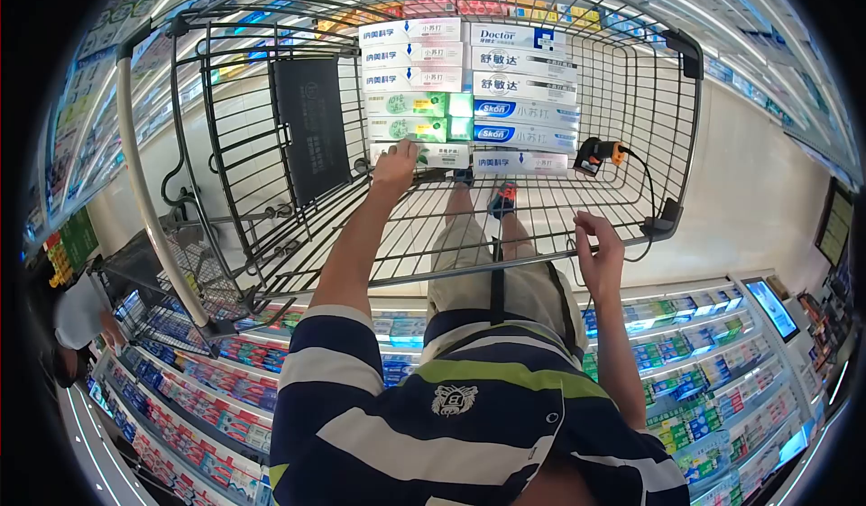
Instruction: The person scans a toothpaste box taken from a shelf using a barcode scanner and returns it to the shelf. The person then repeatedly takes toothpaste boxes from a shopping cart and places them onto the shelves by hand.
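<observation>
My left hand (394, 165) reaches into the shopping cart (424, 276), its fingers closed over the near white toothpaste box (442, 156) in the left column. Behind that box lie green-and-white toothpaste boxes (406, 104) and several white-and-pink ones (410, 55). The right column has blue-and-white Skon boxes (526, 110), white boxes with grey ends (523, 60) and a Doctor box (505, 36); a white-and-pink box (520, 162) is nearest me. Over the cart's near rim, my right hand (602, 244) holds nothing, fingers loosely bent and apart from the thumb.
An orange-and-black device (597, 157) with a black cable sits inside the cart, right of the boxes. A dark panel (311, 130) hangs at the cart's left end. Stocked shelves (244, 389) run behind me. Another person (86, 312) stands at lower left beside a second cart (171, 321).
</observation>
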### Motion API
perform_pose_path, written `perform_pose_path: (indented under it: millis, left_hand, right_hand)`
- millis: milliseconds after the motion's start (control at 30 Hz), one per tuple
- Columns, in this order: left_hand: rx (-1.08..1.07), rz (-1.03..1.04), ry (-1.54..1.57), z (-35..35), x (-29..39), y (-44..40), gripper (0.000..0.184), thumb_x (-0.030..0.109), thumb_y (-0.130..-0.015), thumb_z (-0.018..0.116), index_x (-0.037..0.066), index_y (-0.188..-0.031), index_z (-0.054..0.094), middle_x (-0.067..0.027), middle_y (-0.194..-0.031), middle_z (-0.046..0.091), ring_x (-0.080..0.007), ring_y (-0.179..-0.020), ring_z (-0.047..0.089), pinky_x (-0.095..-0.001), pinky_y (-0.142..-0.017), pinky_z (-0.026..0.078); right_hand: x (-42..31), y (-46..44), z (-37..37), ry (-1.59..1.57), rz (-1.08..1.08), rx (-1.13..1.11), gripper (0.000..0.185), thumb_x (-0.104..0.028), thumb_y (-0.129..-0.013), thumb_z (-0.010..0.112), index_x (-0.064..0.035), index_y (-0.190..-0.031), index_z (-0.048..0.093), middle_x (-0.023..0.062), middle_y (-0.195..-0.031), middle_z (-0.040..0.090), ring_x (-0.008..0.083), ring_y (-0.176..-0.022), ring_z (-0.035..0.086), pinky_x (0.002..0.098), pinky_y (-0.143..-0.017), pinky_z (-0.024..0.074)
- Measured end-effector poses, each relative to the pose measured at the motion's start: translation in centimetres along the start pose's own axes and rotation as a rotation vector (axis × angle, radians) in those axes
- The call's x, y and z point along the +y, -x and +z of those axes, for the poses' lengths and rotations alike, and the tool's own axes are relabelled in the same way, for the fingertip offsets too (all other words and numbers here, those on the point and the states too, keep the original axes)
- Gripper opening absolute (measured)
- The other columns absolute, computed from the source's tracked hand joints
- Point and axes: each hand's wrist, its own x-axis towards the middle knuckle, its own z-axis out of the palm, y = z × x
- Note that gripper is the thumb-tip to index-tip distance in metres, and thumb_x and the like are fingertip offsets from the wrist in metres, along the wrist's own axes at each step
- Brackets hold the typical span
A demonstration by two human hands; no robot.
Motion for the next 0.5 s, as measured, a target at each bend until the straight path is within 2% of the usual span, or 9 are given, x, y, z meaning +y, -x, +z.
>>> perform_pose_path:
  millis: [67, 200, 267, 367, 500]
  left_hand:
    - [0.103, 0.025, -0.022, 0.0, -0.3, -0.3, 0.030, 0.009, -0.076, 0.055, 0.005, -0.104, 0.047, -0.0096, -0.104, 0.048, -0.0263, -0.091, 0.056, -0.0386, -0.068, 0.051]
    - [0.101, 0.052, -0.100, 0.5, -0.7, -0.3, 0.030, 0.010, -0.075, 0.057, 0.006, -0.103, 0.048, -0.0088, -0.101, 0.049, -0.0253, -0.089, 0.057, -0.0382, -0.066, 0.051]
    - [0.190, 0.113, -0.126, 0.9, -0.9, -0.5, 0.033, 0.010, -0.072, 0.059, 0.006, -0.103, 0.048, -0.0083, -0.098, 0.050, -0.0242, -0.086, 0.058, -0.0351, -0.063, 0.051]
    - [0.213, 0.169, -0.184, 1.1, -0.7, -0.4, 0.035, 0.008, -0.070, 0.061, 0.005, -0.102, 0.048, -0.0076, -0.095, 0.051, -0.0219, -0.081, 0.060, -0.0313, -0.058, 0.052]
    - [0.245, 0.206, -0.145, 1.8, -0.9, -0.4, 0.036, 0.006, -0.069, 0.061, 0.004, -0.102, 0.048, -0.0081, -0.093, 0.052, -0.0206, -0.075, 0.061, -0.0300, -0.055, 0.052]
  right_hand:
    - [0.1, -0.1, 0.2, 0.033, -0.013, 0.030, 0.019, -0.002, -0.082, 0.056, -0.0005, -0.101, 0.058, 0.0125, -0.088, 0.063, 0.0233, -0.080, 0.063, 0.0316, -0.070, 0.0492]
    - [0.3, 0.0, 0.6, 0.058, 0.012, 0.046, 0.018, -0.001, -0.080, 0.057, -0.0009, -0.098, 0.059, 0.0122, -0.086, 0.063, 0.0231, -0.078, 0.062, 0.0316, -0.068, 0.0490]
    - [0.3, -0.1, 0.8, 0.070, -0.020, 0.077, 0.017, 0.001, -0.079, 0.058, -0.0010, -0.096, 0.059, 0.0119, -0.084, 0.063, 0.0236, -0.075, 0.062, 0.0315, -0.066, 0.0490]
    - [0.3, -0.1, 1.2, 0.101, -0.046, 0.103, 0.016, 0.001, -0.078, 0.059, -0.0013, -0.094, 0.060, 0.0116, -0.082, 0.063, 0.0245, -0.073, 0.062, 0.0315, -0.064, 0.0490]
    - [0.2, -0.1, 1.2, 0.134, -0.082, 0.122, 0.017, 0.002, -0.077, 0.059, -0.0021, -0.093, 0.061, 0.0114, -0.079, 0.062, 0.0249, -0.071, 0.062, 0.0319, -0.062, 0.0486]
